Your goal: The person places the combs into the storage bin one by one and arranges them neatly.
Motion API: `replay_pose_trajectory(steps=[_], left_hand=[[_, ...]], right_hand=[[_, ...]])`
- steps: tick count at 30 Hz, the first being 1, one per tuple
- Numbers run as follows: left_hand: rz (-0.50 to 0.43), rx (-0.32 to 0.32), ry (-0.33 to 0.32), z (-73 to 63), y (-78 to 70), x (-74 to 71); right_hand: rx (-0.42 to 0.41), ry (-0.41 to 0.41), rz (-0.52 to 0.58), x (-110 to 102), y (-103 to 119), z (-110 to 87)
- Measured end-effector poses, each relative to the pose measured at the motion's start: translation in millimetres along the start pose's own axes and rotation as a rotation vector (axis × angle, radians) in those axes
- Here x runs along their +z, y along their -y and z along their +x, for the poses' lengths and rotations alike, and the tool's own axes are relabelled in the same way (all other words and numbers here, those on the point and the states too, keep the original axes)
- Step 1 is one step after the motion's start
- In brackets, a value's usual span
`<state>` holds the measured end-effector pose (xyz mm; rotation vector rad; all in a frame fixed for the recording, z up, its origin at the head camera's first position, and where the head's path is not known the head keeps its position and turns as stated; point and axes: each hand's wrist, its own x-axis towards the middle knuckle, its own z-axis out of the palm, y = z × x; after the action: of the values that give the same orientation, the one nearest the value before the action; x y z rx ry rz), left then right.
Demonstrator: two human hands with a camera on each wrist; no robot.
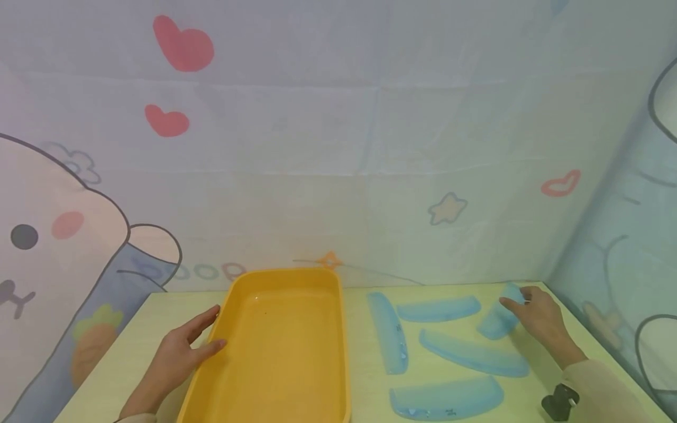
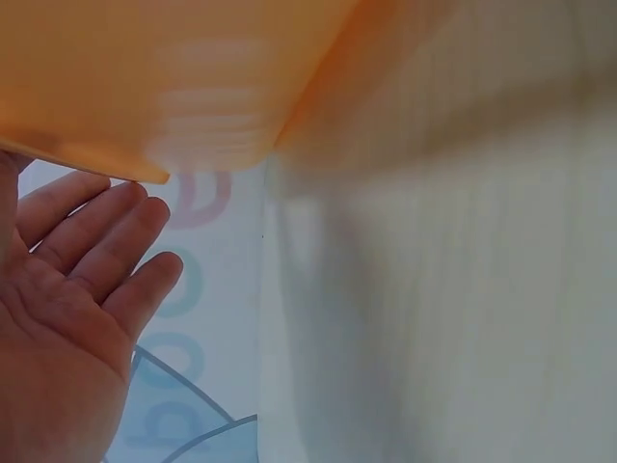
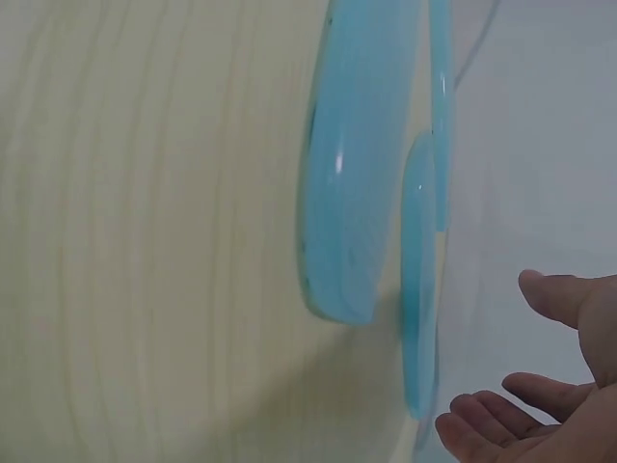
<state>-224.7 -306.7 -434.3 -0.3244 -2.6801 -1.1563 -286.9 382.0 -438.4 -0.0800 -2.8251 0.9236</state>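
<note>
5 translucent pale-blue curved pieces (image 1: 473,352), lower right; small dark markings (image 1: 450,412) unreadable. Right hand (image 1: 540,318), fingers spread, at 1 piece (image 1: 496,323). Left hand (image 1: 177,355), fingers straight, at yellow tray (image 1: 285,346), lower centre.

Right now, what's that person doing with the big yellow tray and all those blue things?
A person has their left hand at the left edge of the yellow tray, thumb over the rim. Their right hand is at the farthest-right curved blue piece; I can't tell if it's touching. The other four blue pieces lie on the table, right of the tray.
</note>
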Motion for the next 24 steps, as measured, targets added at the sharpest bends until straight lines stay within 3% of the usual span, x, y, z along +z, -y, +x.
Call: replay_pose_trajectory(steps=[14, 24], left_hand=[[-0.018, 0.012, -0.010, 0.7, 4.3, 2.7], [-0.007, -0.029, 0.000, -0.5, 3.2, 3.0]], right_hand=[[0.101, 0.058, -0.040, 14.8, -8.6, 8.8], [0.116, 0.055, -0.121, 15.5, -13.8, 10.8]])
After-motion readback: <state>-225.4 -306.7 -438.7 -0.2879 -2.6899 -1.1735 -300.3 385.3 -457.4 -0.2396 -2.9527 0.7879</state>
